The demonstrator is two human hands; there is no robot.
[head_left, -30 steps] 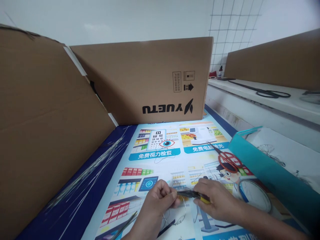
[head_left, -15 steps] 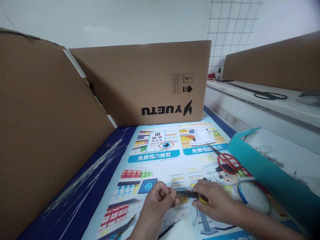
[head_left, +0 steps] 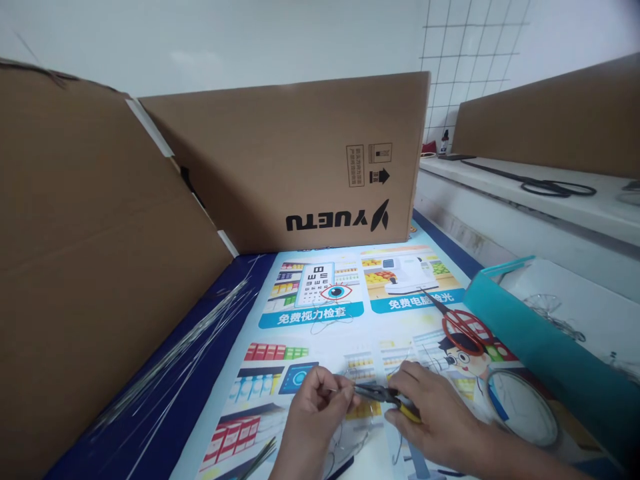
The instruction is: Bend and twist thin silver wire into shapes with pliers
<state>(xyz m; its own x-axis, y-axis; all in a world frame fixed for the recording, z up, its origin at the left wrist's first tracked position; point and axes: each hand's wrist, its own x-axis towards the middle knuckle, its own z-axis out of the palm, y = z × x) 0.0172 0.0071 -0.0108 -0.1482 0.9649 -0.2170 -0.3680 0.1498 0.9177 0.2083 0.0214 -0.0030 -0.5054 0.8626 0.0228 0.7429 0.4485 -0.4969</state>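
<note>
My left hand (head_left: pixel 316 408) is closed in a pinch on a thin bent wire (head_left: pixel 350 437) that loops down below it onto the printed poster (head_left: pixel 320 313). My right hand (head_left: pixel 434 413) is wrapped round small pliers with yellow-and-black handles (head_left: pixel 385 395). The pliers' jaws point left and meet the wire at my left fingertips. Both hands are low in the middle of the view, resting just above the poster.
Red-handled scissors (head_left: pixel 463 325) lie on the poster to the right. A teal box (head_left: pixel 530 333) with wire pieces stands at right. A bundle of straight wires (head_left: pixel 180 350) lies at left on the blue table. Cardboard panels (head_left: pixel 295 160) wall the left and back. Black scissors (head_left: pixel 550 187) rest on the white ledge.
Both hands and the pliers have shifted slightly forward and down in the view; the grips are the same. The camera has tilted a little.
</note>
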